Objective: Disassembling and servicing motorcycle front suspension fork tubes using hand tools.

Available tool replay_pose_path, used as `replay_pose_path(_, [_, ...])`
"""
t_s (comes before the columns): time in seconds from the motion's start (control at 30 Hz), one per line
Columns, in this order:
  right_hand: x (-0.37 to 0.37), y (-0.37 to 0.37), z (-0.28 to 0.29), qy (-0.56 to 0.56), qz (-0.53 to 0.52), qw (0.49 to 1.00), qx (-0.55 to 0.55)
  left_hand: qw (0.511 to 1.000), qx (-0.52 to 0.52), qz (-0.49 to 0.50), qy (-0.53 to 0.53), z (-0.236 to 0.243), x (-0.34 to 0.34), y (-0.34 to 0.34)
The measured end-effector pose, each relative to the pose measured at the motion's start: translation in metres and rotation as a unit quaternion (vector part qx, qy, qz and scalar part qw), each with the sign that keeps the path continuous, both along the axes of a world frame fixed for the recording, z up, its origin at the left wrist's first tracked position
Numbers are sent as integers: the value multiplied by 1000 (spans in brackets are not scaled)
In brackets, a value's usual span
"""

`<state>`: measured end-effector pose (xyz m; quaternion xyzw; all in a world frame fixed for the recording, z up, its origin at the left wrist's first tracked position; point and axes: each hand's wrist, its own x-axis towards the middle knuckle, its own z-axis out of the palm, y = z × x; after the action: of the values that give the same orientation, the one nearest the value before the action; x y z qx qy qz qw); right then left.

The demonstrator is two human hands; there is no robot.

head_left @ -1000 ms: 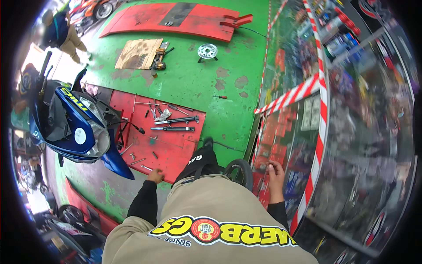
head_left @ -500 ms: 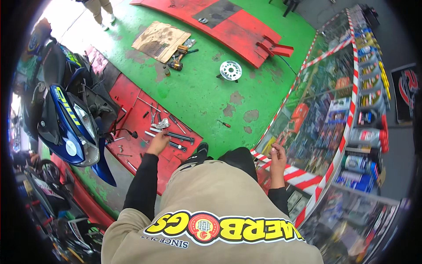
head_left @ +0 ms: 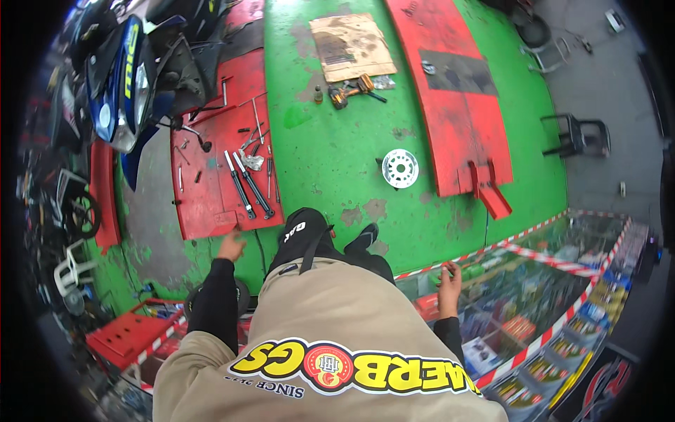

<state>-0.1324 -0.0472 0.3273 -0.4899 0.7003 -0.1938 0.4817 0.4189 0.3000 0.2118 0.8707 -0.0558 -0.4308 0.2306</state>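
Note:
My left hand (head_left: 231, 246) hangs beside the near edge of the red lift platform (head_left: 204, 216), fingers loosely apart and nothing visible in it. On the platform lie two motorcycle fork legs (head_left: 241, 186), silver at one end and black at the other. A crumpled clear plastic bag (head_left: 252, 162) touches them, with long thin tools (head_left: 257, 121) and pliers (head_left: 249, 141) close by. At my right side, my right hand (head_left: 448, 280) is half curled with gaps between its fingers, empty as far as I see, near the glass display case (head_left: 492, 302).
A blue motorcycle (head_left: 119, 84) stands at the far left. On the green floor are a silver wheel-like disc (head_left: 400, 169), a yellow-black power drill (head_left: 351, 90) and stained cardboard (head_left: 351, 46). Another red platform (head_left: 457, 126) runs beyond, with a black chair (head_left: 583, 137) to its right.
My view has turned to the right, and the platform with the fork legs now lies farther ahead. My left hand no longer appears over the fork legs. The person at the far left is out of view.

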Motion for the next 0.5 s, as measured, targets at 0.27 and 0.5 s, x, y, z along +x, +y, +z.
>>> replay_pose_path(0.27, [-13, -154, -37, 86, 172, 981, 19, 967, 44, 210, 135, 0, -136, -10])
replay_pose_path(0.5, [87, -243, -76, 185, 320, 929, 13, 950, -44, 303, 62, -75, -168, -37])
